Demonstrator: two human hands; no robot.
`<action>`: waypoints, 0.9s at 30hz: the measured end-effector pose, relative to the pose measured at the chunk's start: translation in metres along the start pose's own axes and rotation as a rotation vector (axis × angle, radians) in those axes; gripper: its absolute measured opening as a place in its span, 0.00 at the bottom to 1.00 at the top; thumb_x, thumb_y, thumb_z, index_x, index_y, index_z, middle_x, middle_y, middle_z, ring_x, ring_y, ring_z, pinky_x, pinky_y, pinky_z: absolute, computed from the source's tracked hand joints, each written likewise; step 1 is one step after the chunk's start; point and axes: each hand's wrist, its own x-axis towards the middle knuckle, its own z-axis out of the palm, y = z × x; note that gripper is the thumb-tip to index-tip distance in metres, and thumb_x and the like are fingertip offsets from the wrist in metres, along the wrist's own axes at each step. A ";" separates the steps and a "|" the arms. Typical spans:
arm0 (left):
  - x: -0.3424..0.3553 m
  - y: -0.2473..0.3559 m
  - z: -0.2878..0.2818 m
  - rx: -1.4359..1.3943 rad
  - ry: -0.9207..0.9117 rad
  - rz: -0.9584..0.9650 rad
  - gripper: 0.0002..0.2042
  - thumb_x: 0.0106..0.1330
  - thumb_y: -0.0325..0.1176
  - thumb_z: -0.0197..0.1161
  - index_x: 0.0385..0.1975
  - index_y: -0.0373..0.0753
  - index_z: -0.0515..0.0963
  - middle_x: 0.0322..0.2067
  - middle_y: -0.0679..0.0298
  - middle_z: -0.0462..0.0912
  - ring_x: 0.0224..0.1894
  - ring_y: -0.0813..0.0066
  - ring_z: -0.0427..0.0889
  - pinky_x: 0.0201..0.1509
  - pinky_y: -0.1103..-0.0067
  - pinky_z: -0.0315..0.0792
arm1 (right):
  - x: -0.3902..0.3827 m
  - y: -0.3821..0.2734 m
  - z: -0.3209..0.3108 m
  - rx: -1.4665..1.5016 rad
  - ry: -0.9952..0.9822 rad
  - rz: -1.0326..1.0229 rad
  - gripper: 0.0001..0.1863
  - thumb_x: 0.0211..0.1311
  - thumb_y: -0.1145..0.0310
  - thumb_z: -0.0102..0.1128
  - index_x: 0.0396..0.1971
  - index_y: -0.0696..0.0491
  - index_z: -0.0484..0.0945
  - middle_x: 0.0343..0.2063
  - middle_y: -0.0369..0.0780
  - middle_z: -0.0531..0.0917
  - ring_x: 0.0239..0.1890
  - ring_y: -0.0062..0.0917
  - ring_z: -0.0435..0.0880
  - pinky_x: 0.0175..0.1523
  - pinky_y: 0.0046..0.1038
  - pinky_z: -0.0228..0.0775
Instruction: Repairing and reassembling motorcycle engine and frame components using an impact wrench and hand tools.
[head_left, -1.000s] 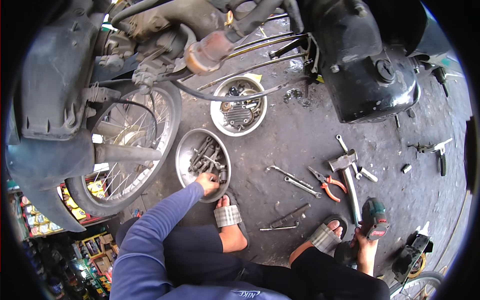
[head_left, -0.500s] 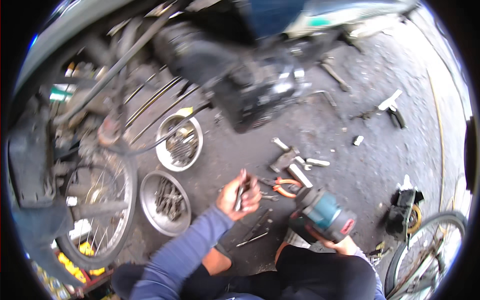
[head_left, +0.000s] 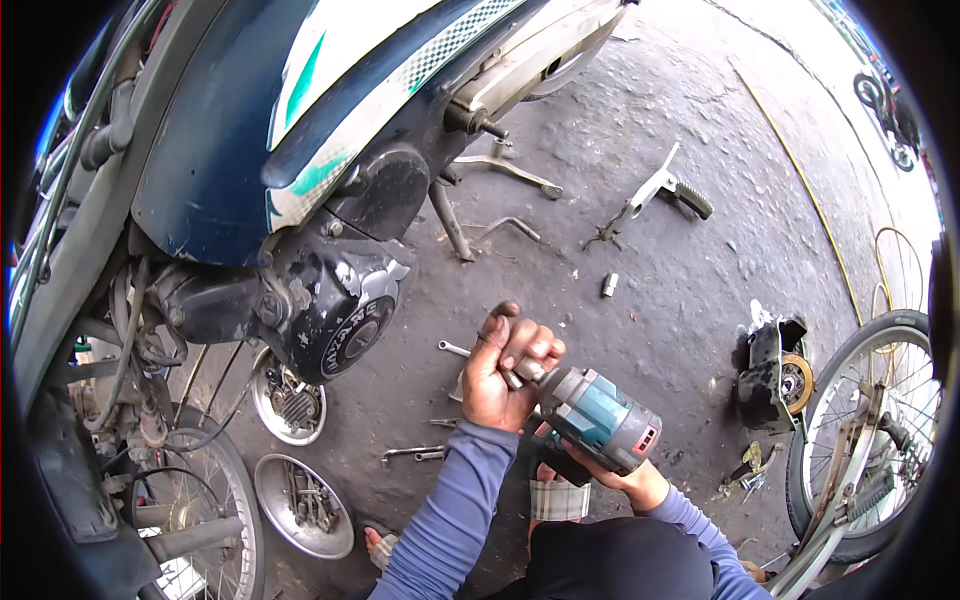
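My right hand [head_left: 640,484] grips a teal and black cordless impact wrench [head_left: 602,415] from below, its nose tilted up and to the left. At that nose my left hand [head_left: 490,388] is closed, fingers curled round a small metal socket [head_left: 527,371]. The socket meets the wrench's tip; whether it is fully seated I cannot tell. Up and to the left stands a motorcycle with a scuffed black engine cover [head_left: 345,325] and blue and white body panels [head_left: 215,170]. Wrenches [head_left: 412,453] lie on the floor just beyond my left forearm, other tools partly hidden by the hand.
Two metal bowls, one with bolts [head_left: 340,545] and one with loose parts [head_left: 318,425], stand at the left. A footpeg bracket [head_left: 650,195] and a short pale cylinder [head_left: 610,285] lie beyond my hands. On the right are a black housing [head_left: 765,385] and a spoked wheel [head_left: 810,470].
My left hand has brought the socket across to the wrench's nose, and the wrench now points toward that hand. The view has swung, bringing more of the motorcycle's side into sight.
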 end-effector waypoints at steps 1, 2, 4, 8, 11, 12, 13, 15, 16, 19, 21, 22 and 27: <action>0.003 -0.004 0.001 -0.017 -0.014 -0.026 0.09 0.70 0.40 0.55 0.44 0.44 0.73 0.17 0.75 0.60 0.30 0.77 0.66 0.48 0.72 0.65 | 0.005 -0.004 -0.004 -0.002 0.008 0.003 0.15 0.55 0.69 0.66 0.44 0.50 0.81 0.39 0.38 0.83 0.40 0.31 0.82 0.43 0.29 0.74; 0.002 -0.004 0.005 -0.021 -0.022 -0.045 0.10 0.70 0.40 0.55 0.46 0.44 0.72 0.18 0.74 0.60 0.30 0.77 0.66 0.49 0.72 0.65 | 0.010 -0.013 -0.004 0.091 0.055 0.022 0.15 0.56 0.70 0.66 0.45 0.51 0.80 0.39 0.38 0.83 0.40 0.30 0.82 0.44 0.29 0.74; 0.003 -0.001 0.004 0.020 -0.120 -0.040 0.13 0.71 0.44 0.53 0.48 0.44 0.71 0.23 0.72 0.68 0.36 0.74 0.72 0.51 0.69 0.68 | 0.011 -0.012 -0.001 0.188 0.106 0.043 0.15 0.57 0.70 0.66 0.45 0.52 0.80 0.40 0.38 0.83 0.41 0.29 0.82 0.46 0.29 0.74; 0.014 0.030 -0.043 -0.017 0.139 -0.177 0.16 0.71 0.46 0.52 0.40 0.39 0.76 0.37 0.60 0.80 0.41 0.62 0.82 0.52 0.63 0.77 | 0.002 0.002 0.012 0.580 0.137 0.292 0.17 0.63 0.65 0.56 0.49 0.58 0.72 0.27 0.35 0.75 0.30 0.18 0.74 0.37 0.23 0.66; 0.029 0.044 -0.052 0.126 0.322 -0.083 0.05 0.69 0.28 0.54 0.38 0.36 0.75 0.42 0.56 0.80 0.51 0.59 0.78 0.59 0.63 0.74 | -0.010 0.018 0.011 0.826 0.156 0.405 0.11 0.61 0.73 0.62 0.44 0.54 0.77 0.34 0.34 0.81 0.31 0.18 0.78 0.38 0.23 0.71; 0.030 0.046 -0.038 0.126 0.323 -0.083 0.05 0.69 0.28 0.54 0.38 0.36 0.75 0.42 0.56 0.80 0.51 0.59 0.78 0.59 0.63 0.74 | -0.009 0.020 0.009 0.826 0.156 0.406 0.11 0.61 0.73 0.62 0.44 0.54 0.77 0.34 0.34 0.81 0.31 0.18 0.78 0.38 0.23 0.71; 0.030 0.048 -0.024 0.186 0.265 -0.058 0.05 0.70 0.28 0.53 0.39 0.35 0.75 0.42 0.55 0.80 0.55 0.58 0.76 0.61 0.62 0.72 | -0.007 0.020 0.008 0.728 0.147 0.389 0.15 0.62 0.67 0.60 0.46 0.57 0.74 0.29 0.34 0.77 0.30 0.18 0.75 0.37 0.23 0.68; 0.029 0.050 0.001 0.324 0.146 -0.041 0.06 0.70 0.26 0.51 0.42 0.35 0.73 0.42 0.55 0.80 0.58 0.55 0.75 0.60 0.59 0.73 | -0.005 0.024 0.006 0.631 0.136 0.365 0.21 0.62 0.61 0.58 0.49 0.60 0.71 0.25 0.35 0.74 0.29 0.19 0.73 0.37 0.23 0.65; 0.027 0.054 0.010 0.334 0.148 -0.027 0.06 0.70 0.26 0.51 0.42 0.35 0.73 0.42 0.55 0.80 0.58 0.55 0.75 0.60 0.59 0.73 | -0.004 0.028 0.006 0.578 0.129 0.322 0.21 0.63 0.61 0.57 0.49 0.60 0.71 0.25 0.35 0.74 0.29 0.19 0.73 0.37 0.23 0.64; 0.031 0.057 0.016 0.456 0.087 -0.091 0.06 0.68 0.28 0.57 0.42 0.37 0.74 0.39 0.59 0.81 0.50 0.55 0.80 0.53 0.60 0.79 | 0.008 0.021 0.005 0.526 0.137 0.257 0.21 0.63 0.61 0.57 0.49 0.60 0.71 0.25 0.35 0.74 0.29 0.19 0.73 0.37 0.22 0.63; 0.035 0.053 0.023 0.447 0.073 -0.078 0.07 0.68 0.29 0.58 0.42 0.37 0.74 0.38 0.59 0.81 0.51 0.54 0.80 0.54 0.60 0.78 | 0.022 0.009 -0.004 0.424 0.148 0.213 0.17 0.62 0.63 0.58 0.47 0.58 0.74 0.26 0.35 0.76 0.30 0.21 0.74 0.38 0.23 0.65; 0.038 0.051 0.027 0.427 0.055 -0.074 0.07 0.67 0.30 0.58 0.42 0.37 0.75 0.38 0.59 0.81 0.51 0.54 0.80 0.54 0.59 0.78 | 0.032 0.001 -0.010 0.426 0.151 0.213 0.17 0.62 0.63 0.58 0.47 0.58 0.74 0.26 0.35 0.76 0.30 0.21 0.74 0.38 0.23 0.65; 0.037 0.059 0.075 0.405 -0.030 0.125 0.14 0.72 0.30 0.50 0.55 0.39 0.69 0.47 0.55 0.79 0.53 0.59 0.79 0.59 0.61 0.75 | 0.070 -0.044 -0.024 0.333 0.115 0.214 0.14 0.60 0.68 0.62 0.46 0.52 0.79 0.36 0.36 0.81 0.38 0.24 0.79 0.47 0.28 0.69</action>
